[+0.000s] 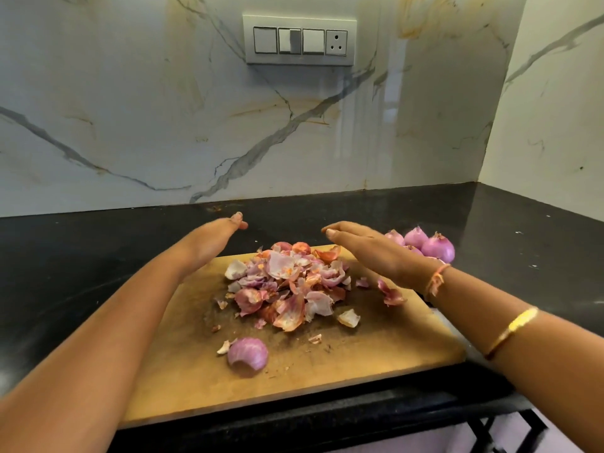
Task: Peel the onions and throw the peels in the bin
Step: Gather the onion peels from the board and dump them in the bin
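Onion peels (287,286) lay heaped in the middle of the wooden cutting board (376,361). At the left, the left hand (222,233) hovered with its grip spread, holding nothing. At the right, the right hand (369,250) hovered the same way, in front of the peeled onions (425,245) on the black surface (81,256). A loose scoop could scatter the light peels, and no bin was in view.

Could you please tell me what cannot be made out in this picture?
Head view:
Bin: outside the frame.
Round purple onions: partly behind the right hand, so their number is unclear.
Heap of pink papery onion peels: hides whatever lies under it on the wooden cutting board.
Left hand: fingertips blurred.
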Tool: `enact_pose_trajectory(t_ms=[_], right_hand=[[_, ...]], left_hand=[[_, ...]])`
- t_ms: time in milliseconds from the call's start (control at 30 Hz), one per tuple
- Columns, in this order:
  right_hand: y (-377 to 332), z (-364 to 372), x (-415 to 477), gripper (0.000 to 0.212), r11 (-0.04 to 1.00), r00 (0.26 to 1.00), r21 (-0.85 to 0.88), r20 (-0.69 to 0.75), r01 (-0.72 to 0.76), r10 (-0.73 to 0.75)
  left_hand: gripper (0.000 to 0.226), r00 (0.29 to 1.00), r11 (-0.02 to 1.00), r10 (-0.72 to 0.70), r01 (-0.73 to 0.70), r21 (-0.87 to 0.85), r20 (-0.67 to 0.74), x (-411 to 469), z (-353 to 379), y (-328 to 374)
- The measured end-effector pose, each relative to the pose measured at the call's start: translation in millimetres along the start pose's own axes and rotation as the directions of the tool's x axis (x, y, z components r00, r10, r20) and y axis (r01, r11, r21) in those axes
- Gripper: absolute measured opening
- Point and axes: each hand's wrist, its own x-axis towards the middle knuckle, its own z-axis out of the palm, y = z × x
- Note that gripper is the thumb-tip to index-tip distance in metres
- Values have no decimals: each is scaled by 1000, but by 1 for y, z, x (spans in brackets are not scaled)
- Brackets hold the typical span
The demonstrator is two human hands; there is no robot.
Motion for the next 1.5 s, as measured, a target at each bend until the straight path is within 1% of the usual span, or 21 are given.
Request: enact_pose_trajectory(t_ms=[67,200,267,367,467,533,600,667,700,767,800,867,933,1033,1133,1200,1267,1333,1367,1433,1500], right_hand=[[-2,5,13,47,998,996,0,62,-64,64],[-5,17,28,51,994,986,-74,140,-84,94],[-7,22,31,52,994,982,-89,169,-66,80],[-6,26,30,51,998,974,-52,225,-24,35],[-3,28,26,47,999,955,-24,295,33,-24],[-3,26,27,44,997,959,-1,273,82,-79],[-5,22,34,40,993,977,32,182,111,-115],[-9,19,44,39,991,987,84,114,104,-113],[-11,19,48,41,989,989,119,112,83,-96],[-16,22,56,45,987,985,163,169,12,-39],[-19,25,58,48,988,975,150,223,-24,-10],[-27,32,59,51,996,942,64,333,-65,40],[-33,38,58,50,999,925,-22,379,-29,35],[-39,38,51,41,997,913,-43,406,63,-40],[-39,27,40,41,983,924,-60,356,174,-142],[-33,16,35,42,978,936,-41,298,206,-185],[-21,3,27,48,981,951,-22,251,192,-180],[-8,-7,16,52,988,966,-27,215,153,-144],[-2,-12,10,51,991,972,-39,201,132,-121],[10,-15,-5,50,995,983,-59,167,85,-74],[22,-12,-17,53,998,991,-40,131,37,-31]], left_hand=[[53,995,999,-24,28,-39,102,-1,3,-2],[59,984,999,20,-14,-36,179,-1,15,-3],[64,969,999,28,-18,-41,245,-1,19,-2],[72,938,996,32,-1,-90,346,-4,18,-1],[70,919,995,25,14,-96,394,-4,12,1],[69,936,992,34,10,-126,350,-3,9,3],[66,969,994,50,-24,-110,244,-1,9,4],[61,985,994,77,-65,-83,154,2,10,3],[58,988,993,88,-76,-92,130,3,11,2],[53,990,988,99,-85,-128,105,4,12,-1],[51,989,986,102,-86,-144,103,5,12,-2],[52,986,986,100,-81,-144,132,4,13,-3],[55,977,993,77,-58,-102,197,2,13,-3],[58,955,998,33,-16,-62,294,-3,11,0],[60,948,1000,21,-18,-12,316,-6,5,3],[61,937,1000,20,-23,3,350,-10,0,6],[61,910,1000,22,-26,4,414,-15,-3,12],[60,894,999,-8,-8,34,448,-21,-4,19],[60,902,998,-30,6,58,431,-23,-5,21],[62,944,998,-57,46,43,325,-35,-7,24],[63,977,990,-92,110,-84,194,-53,-6,22]])
